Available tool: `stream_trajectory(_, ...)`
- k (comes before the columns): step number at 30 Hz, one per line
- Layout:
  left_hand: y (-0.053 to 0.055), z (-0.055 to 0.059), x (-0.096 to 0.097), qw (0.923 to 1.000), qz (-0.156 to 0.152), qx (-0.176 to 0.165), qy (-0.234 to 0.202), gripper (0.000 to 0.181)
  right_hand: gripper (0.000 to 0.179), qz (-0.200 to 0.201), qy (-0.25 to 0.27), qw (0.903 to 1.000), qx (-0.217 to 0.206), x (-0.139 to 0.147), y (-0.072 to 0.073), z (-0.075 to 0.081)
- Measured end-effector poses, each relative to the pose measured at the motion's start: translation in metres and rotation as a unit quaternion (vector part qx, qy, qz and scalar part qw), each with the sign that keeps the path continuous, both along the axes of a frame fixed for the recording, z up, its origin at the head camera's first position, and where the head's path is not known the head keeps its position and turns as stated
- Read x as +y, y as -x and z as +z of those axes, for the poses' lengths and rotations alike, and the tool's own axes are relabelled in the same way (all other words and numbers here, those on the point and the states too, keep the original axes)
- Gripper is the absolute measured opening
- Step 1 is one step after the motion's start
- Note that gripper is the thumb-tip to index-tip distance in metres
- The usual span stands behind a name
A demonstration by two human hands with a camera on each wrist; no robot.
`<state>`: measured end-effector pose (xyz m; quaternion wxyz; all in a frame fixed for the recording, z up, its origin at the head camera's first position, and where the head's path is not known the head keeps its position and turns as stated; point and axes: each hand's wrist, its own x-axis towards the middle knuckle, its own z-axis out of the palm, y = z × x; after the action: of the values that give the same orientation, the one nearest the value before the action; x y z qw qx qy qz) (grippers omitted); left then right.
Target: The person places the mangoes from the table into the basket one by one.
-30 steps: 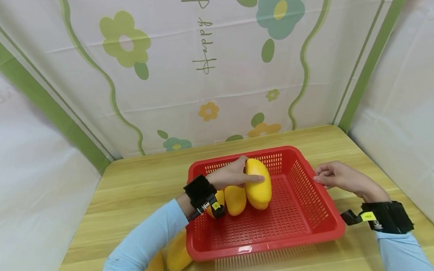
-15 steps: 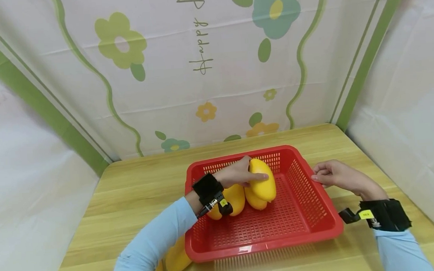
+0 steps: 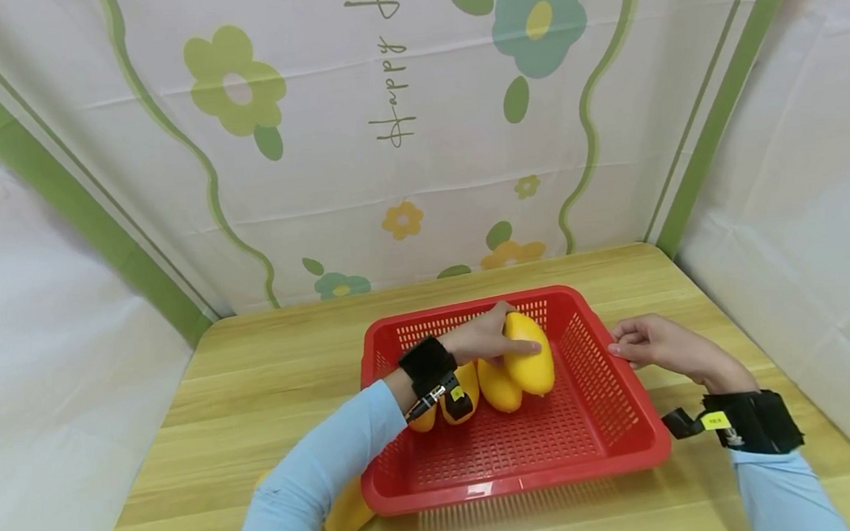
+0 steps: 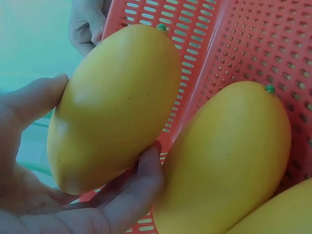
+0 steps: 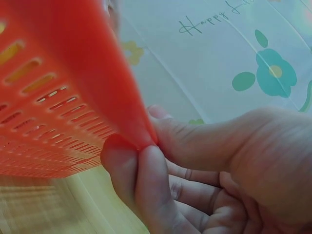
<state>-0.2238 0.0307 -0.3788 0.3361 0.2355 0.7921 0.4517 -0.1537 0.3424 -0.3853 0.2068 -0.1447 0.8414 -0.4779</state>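
A: Start at the left.
B: Bench mango (image 3: 347, 511) on the bench (image 3: 235, 391), left of the left grip (image 3: 484, 335) and nearer the wearer, beside the basket (image 3: 555, 478). Left sleeve (image 3: 327, 458) hides part of that area.
A: Moving right?
B: Three inner mangoes (image 3: 500, 387) in the basket, on the near side of the left grip; the rightmost lies just beside the held mango (image 3: 529, 356).
A: Left grip state?
B: Grasping the held mango, thumb on one side, fingers curled round the other.
A: Key relation?
B: Held mango at the fingertips, immediately right of the left grip, within the basket's outline. Long axis runs far to near, near end slanting right, so roughly crosswise to the left forearm. Left hand is the nearer one. Whether the underside touches the basket floor: cannot tell.
A: And the right grip (image 3: 657, 349)?
B: Well right of the left grip, pinching the basket's right rim between thumb and finger.
A: Against the earlier frames?
B: Left grip and held mango have shifted right, towards the right wall. Right grip unchanged at the rim. A second mango on the bench, partly visible earlier, is now mostly or wholly behind the sleeve.
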Motion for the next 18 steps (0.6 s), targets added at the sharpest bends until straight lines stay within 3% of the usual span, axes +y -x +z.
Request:
stream_trajectory(8, 0.005, -0.006, 0.018, 0.9989, -0.039, 0.026, -0.005, 0.058, 0.029, -0.003, 0.001, 1.0, -0.004, 0.001, 0.0, -0.001)
stream_trajectory(12, 0.006, -0.008, 0.026, 0.9958, -0.057, 0.068, 0.022, 0.056, 0.029, -0.003, -0.001, 1.0, -0.002, 0.0, -0.001, -0.001)
stream_trajectory(18, 0.007, -0.01, 0.035, 0.991, -0.057, 0.112, 0.048, 0.056, 0.029, -0.002, -0.007, 1.0, 0.0, -0.001, 0.001, 0.0)
